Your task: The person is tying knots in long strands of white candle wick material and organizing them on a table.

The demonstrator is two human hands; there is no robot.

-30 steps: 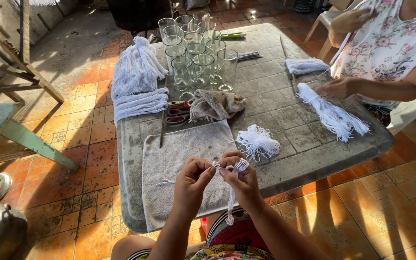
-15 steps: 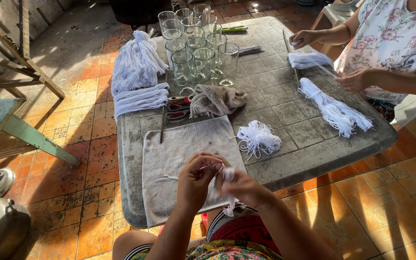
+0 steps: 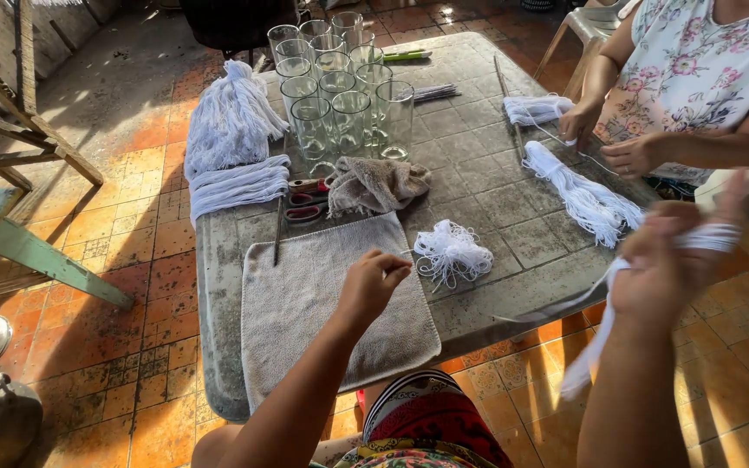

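Our left hand (image 3: 373, 282) pinched shut on a thin white thread over the grey towel (image 3: 305, 303), our blurred right hand (image 3: 665, 260) gripping a white cord bundle (image 3: 604, 338).

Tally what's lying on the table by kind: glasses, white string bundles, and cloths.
Glasses: 12, as best the tight cluster shows
String bundles: 5
Cloths: 2
Total: 19
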